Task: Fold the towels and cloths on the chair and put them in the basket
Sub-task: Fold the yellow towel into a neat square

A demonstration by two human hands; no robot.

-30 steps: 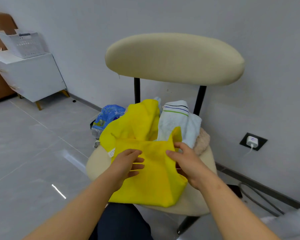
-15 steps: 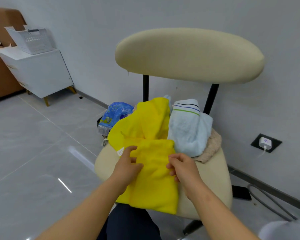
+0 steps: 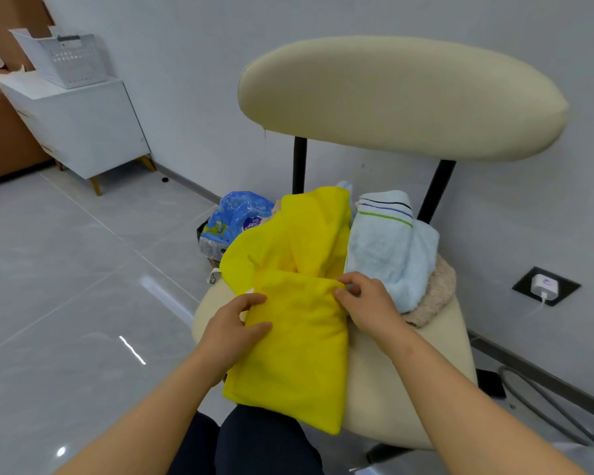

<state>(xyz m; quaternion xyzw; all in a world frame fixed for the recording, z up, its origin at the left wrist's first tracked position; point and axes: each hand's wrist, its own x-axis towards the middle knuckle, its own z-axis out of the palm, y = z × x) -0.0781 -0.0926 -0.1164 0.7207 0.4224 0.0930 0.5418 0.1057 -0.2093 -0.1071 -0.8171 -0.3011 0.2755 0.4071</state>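
Fingers (image 3: 254, 298) of the left hand (image 3: 232, 325) curl round the left edge of the folded bright yellow fleece cloth (image 3: 295, 344), thumb on top and pressing into the fabric, the other fingertips tucked under or behind the edge, so that hand is clamped on the cloth. Over on the other side, the right hand (image 3: 367, 305) pinches the upper right corner of the same fold, thumb and forefinger closed on the fabric right where it meets the rest of the yellow heap. Between the two hands the cloth lies flat as a tall rectangle on the front of the cream padded chair seat (image 3: 391, 389), its lower edge hanging over the seat's rim above a dark trouser knee (image 3: 261, 443). Behind the fold, more yellow fabric rises in a loose peak toward the backrest posts. Just right of it, touching, slumps a pale blue terry towel with coloured stripes (image 3: 388, 248), and under that a beige fluffy cloth (image 3: 432, 296) pokes out at the seat's right side. Beyond the chair on the floor sits a blue plastic bag (image 3: 237, 214). Far left, well apart from all this, a white slotted plastic basket (image 3: 69, 60) stands on a white cabinet (image 3: 83, 125).
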